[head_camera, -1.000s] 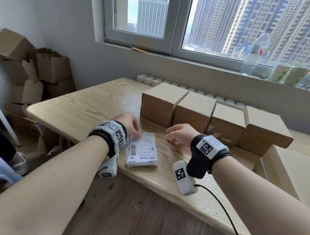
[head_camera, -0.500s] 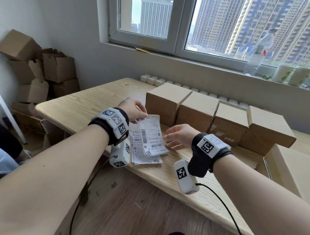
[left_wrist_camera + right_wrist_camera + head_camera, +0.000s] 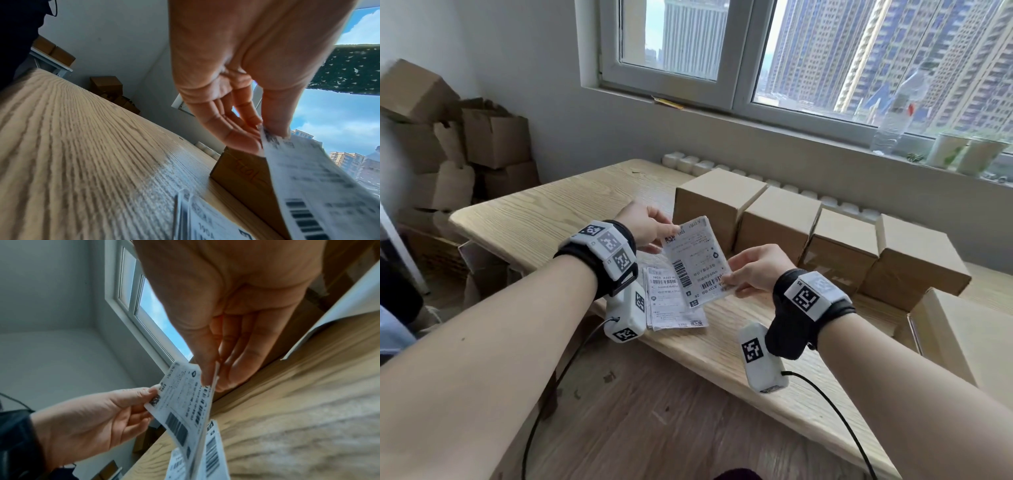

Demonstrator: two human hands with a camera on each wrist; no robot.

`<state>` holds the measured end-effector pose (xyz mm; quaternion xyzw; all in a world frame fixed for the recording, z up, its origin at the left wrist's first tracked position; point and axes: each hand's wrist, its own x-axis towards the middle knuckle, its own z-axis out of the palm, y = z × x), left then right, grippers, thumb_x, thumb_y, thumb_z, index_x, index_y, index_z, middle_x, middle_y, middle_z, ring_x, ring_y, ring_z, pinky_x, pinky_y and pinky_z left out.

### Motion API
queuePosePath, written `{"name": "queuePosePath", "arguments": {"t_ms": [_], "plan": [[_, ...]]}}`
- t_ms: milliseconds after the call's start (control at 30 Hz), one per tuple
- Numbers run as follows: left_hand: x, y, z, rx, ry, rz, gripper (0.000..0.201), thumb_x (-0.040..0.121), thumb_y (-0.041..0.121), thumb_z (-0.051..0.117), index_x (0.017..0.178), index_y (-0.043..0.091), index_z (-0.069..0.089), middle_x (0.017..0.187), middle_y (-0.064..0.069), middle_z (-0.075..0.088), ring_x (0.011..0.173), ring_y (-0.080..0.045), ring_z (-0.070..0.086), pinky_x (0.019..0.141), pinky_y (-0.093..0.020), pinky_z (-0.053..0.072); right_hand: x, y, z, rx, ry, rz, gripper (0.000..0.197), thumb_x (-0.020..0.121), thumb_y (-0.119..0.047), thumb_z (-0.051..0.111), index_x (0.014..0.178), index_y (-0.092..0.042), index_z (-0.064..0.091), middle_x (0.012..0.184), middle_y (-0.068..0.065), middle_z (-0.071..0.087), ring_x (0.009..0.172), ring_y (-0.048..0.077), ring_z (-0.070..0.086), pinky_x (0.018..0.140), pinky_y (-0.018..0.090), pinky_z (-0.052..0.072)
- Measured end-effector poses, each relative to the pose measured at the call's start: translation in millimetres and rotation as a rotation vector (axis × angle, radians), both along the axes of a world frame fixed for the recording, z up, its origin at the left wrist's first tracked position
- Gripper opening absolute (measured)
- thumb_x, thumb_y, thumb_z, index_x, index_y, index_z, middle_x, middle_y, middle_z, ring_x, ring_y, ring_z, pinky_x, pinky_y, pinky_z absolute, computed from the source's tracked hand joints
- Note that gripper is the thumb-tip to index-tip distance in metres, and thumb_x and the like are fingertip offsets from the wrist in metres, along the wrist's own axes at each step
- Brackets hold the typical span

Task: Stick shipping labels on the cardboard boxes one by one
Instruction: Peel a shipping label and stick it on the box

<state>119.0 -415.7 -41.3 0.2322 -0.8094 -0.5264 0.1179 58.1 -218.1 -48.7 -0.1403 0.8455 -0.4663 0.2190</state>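
A white shipping label with barcodes is held up above the table between both hands. My left hand pinches its top left corner, also seen in the left wrist view. My right hand pinches its lower right edge. Under the label a stack of further labels lies flat near the table's front edge. Several closed cardboard boxes stand in a row behind: the leftmost box, a second box, a third box and a fourth box.
The wooden table has bare room at its left. A larger box sits at the right edge. More cartons are piled on the floor at the left. A bottle and cups stand on the windowsill.
My left hand lifted one label off the stack and raised it. My right hand came up from the table and took hold of its lower edge.
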Motion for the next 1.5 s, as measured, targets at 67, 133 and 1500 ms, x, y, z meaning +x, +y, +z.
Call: {"name": "queuePosePath", "arguments": {"t_ms": [67, 133, 1500], "plan": [[1, 1, -1, -0.005, -0.016, -0.001, 0.018, 0.083, 0.023, 0.069, 0.091, 0.01, 0.06, 0.086, -0.005, 0.067, 0.077, -0.015, 0.065, 0.062, -0.025, 0.056, 1, 0, 0, -0.033, -0.021, 0.005, 0.022, 0.076, 0.0, 0.074, 0.097, -0.004, 0.067, 0.081, 0.011, 0.072, 0.065, 0.014, 0.069, 0.057, 0.02, 0.058], [1, 2, -3, -0.032, -0.014, 0.015, 0.014, 0.084, 0.02, 0.068, 0.091, 0.01, 0.061, 0.084, -0.004, 0.066, 0.077, -0.015, 0.064, 0.066, -0.028, 0.057, 2, -1, -1, -0.076, -0.037, -0.008, 0.019, 0.079, -0.001, 0.071, 0.098, -0.002, 0.067, 0.079, 0.01, 0.071, 0.066, 0.014, 0.069, 0.058, 0.02, 0.058], [-26, 77, 27, -0.24, 0.145, -0.181, 0.013, 0.081, 0.025, 0.071, 0.072, 0.019, 0.066, 0.071, 0.002, 0.065, 0.058, -0.009, 0.051, 0.051, -0.02, 0.04, -10, 90, 38, -0.141, 0.181, -0.194, 0.008, 0.077, -0.012, 0.076, 0.077, -0.011, 0.068, 0.088, 0.011, 0.073, 0.079, 0.02, 0.071, 0.073, 0.03, 0.059]]}}
